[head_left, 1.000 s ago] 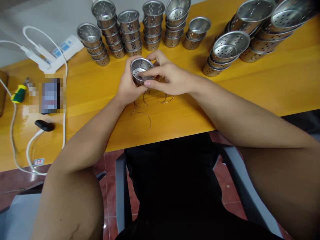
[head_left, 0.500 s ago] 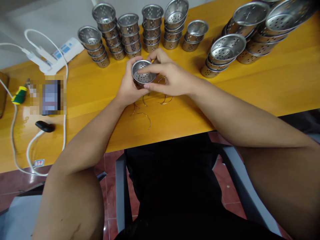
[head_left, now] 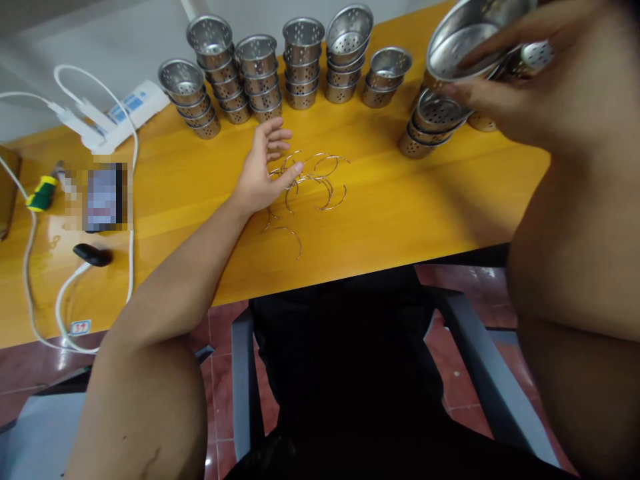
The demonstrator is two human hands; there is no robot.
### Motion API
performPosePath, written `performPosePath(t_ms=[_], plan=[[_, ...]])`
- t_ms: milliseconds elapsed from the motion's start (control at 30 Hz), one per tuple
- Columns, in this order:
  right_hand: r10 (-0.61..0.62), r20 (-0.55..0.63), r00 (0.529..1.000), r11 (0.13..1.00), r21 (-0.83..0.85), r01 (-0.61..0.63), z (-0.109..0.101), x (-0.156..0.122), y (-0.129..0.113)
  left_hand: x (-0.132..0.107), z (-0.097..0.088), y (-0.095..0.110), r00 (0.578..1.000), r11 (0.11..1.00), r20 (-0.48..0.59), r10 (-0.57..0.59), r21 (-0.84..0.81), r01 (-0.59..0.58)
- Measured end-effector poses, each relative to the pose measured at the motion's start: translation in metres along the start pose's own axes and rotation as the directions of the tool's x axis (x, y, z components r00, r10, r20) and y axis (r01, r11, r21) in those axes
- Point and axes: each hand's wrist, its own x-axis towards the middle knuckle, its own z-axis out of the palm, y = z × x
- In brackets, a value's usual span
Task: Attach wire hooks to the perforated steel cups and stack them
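Note:
My right hand (head_left: 540,87) pinches the rim of a perforated metal cup (head_left: 445,57), thumb outside and fingers reaching in. That cup is tilted, directly over a short stack of similar cups (head_left: 420,143) at the right; whether it touches the stack I cannot tell. My left hand (head_left: 257,173) rests by the table's middle, palm turned inward, fingers loosely curved and apart, with nothing in it. Beside its thumb lie several thin curved wires (head_left: 300,248), loosely tangled on the wooden surface.
Stacks of perforated cups (head_left: 260,83) line the back of the yellow table (head_left: 380,227). More cups stand at the right, partly behind my hand. On the left are a white power strip (head_left: 113,123), cables, a blurred phone (head_left: 104,197), a green-yellow tool handle (head_left: 43,193) and a black object (head_left: 91,254).
My right hand has carried the cup from my left hand to above the short right-hand stack. My left hand has let go and opened, uncovering the wires.

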Motion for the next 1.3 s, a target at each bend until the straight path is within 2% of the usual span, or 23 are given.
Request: performPosePath(t_ms=[100, 167, 233, 333, 367, 467, 500, 600, 667, 800, 1000, 1300], plan=[[0.041, -0.117, 0.992, 0.993, -0.108, -0.054, 0.023, -0.023, -0.007, 0.000, 0.000, -0.003, 1.000, 0.999, -0.004, 0.028, -0.023, -0.028], [0.052, -0.168, 0.984, 0.982, -0.169, -0.081, 0.032, -0.032, 0.005, -0.001, 0.000, -0.005, 0.999, 0.999, -0.011, 0.031, -0.029, -0.031], [0.032, -0.190, 0.981, 0.970, -0.231, -0.076, 0.032, -0.034, 0.034, -0.001, -0.001, -0.007, 1.000, 1.000, -0.012, 0.019, -0.012, -0.019], [-0.091, -0.168, 0.982, 0.955, -0.295, 0.038, 0.029, -0.028, 0.086, -0.002, -0.002, -0.008, 0.999, 0.999, 0.003, 0.036, 0.002, -0.036], [-0.057, -0.160, 0.985, 0.952, -0.305, 0.006, 0.030, -0.026, 0.100, -0.002, -0.003, -0.009, 0.999, 0.999, 0.009, 0.049, 0.001, -0.049], [0.116, -0.285, 0.952, 0.922, -0.325, -0.209, 0.034, -0.028, 0.119, -0.001, -0.004, -0.009, 0.997, 0.997, 0.024, 0.079, -0.002, -0.079], [0.124, -0.278, 0.952, 0.918, -0.332, -0.216, 0.034, -0.032, 0.119, -0.001, -0.004, -0.009, 0.996, 0.996, 0.032, 0.085, -0.003, -0.085], [-0.015, -0.085, 0.996, 0.934, -0.358, -0.016, 0.026, -0.047, 0.112, -0.001, -0.007, -0.006, 0.993, 0.995, 0.066, 0.099, -0.008, -0.098], [-0.041, -0.011, 0.999, 0.932, -0.361, 0.034, 0.016, -0.055, 0.107, -0.001, -0.008, -0.003, 0.990, 0.993, 0.073, 0.118, -0.017, -0.117], [0.044, -0.005, 0.999, 0.944, -0.326, -0.043, 0.000, -0.065, 0.107, -0.001, -0.009, 0.001, 0.986, 0.988, 0.069, 0.152, -0.037, -0.150], [0.038, -0.025, 0.999, 0.909, -0.413, -0.045, -0.014, -0.071, 0.114, -0.002, -0.008, 0.003, 0.984, 0.987, 0.081, 0.161, -0.019, -0.160], [0.005, -0.046, 0.999, 0.928, -0.373, -0.021, -0.007, -0.065, 0.079, -0.002, -0.009, 0.006, 0.986, 0.989, 0.083, 0.145, 0.002, -0.145]])
